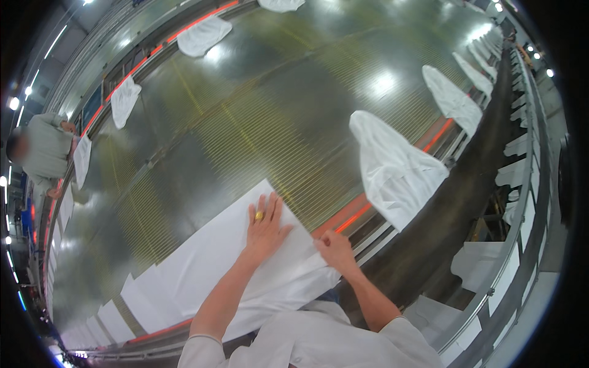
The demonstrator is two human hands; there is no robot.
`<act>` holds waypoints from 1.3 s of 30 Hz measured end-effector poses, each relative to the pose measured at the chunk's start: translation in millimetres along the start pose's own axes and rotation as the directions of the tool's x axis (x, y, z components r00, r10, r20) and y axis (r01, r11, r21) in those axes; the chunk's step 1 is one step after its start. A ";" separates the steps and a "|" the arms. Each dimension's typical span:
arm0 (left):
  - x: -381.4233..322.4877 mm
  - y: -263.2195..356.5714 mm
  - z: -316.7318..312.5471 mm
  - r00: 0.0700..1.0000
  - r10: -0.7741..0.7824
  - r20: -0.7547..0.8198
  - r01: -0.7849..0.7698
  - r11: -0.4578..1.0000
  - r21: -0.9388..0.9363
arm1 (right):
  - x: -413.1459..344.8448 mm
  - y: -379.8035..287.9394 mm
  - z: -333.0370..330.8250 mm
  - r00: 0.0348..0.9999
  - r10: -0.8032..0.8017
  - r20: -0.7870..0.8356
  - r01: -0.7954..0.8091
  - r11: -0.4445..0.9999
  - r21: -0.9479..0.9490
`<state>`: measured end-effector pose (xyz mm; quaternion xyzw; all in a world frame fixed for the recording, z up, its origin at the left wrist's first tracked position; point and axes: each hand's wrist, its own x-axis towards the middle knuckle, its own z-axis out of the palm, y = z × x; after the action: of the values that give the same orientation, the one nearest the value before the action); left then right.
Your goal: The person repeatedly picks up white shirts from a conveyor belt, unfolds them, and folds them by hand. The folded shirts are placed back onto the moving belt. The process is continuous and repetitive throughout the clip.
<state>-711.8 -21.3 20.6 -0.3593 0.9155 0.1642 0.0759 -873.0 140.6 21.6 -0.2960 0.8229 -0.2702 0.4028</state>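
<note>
A white fabric piece (216, 257) lies over the near edge of a long, shiny printing table (294, 133) and hangs towards my body. My left hand (268, 225), with a yellow ring, rests flat on the fabric near its far corner, fingers spread. At the fabric's right edge, beside the red strip, my right hand (335, 248) pinches the border between thumb and fingers. To the right, a crumpled white cloth piece (395, 170) drapes over the table's edge.
More white cloth pieces (448, 99) hang along both table edges. A metal rail (499, 271) with white pieces runs at the right, across a dark floor (432, 230). A person (48, 147) stands at the table's far left side. Flat white pieces (115, 322) line the lower left.
</note>
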 end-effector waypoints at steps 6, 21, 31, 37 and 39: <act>-16.7 4.0 8.9 0.996 0.063 -0.056 -0.061 0.997 0.038 | -15.9 -12.2 -8.1 0.995 -0.090 -0.052 0.082 0.986 -0.143; -47.3 8.3 18.6 0.996 0.077 -0.052 -0.076 0.997 0.019 | -21.6 11.2 -21.5 0.954 -0.289 -0.085 0.277 0.952 -0.134; -246.0 -17.5 29.9 0.505 -0.654 -0.564 0.373 0.754 -0.540 | -52.8 2.5 -80.2 0.971 -0.212 0.112 0.205 0.976 0.068; -388.7 -6.8 78.3 -0.334 -0.925 -0.182 0.273 0.090 -0.958 | -75.0 46.9 -94.8 0.687 0.171 0.707 -0.151 0.984 -0.091; -411.5 6.7 98.7 -0.376 -0.904 0.201 -0.067 -0.189 -0.980 | -82.8 69.3 -69.6 0.794 0.130 0.594 -0.190 0.981 0.039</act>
<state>-413.8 278.8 35.8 -0.8175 0.0474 0.2223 -0.5292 -907.5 260.4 52.8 -0.2745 0.6654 -0.1698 0.6731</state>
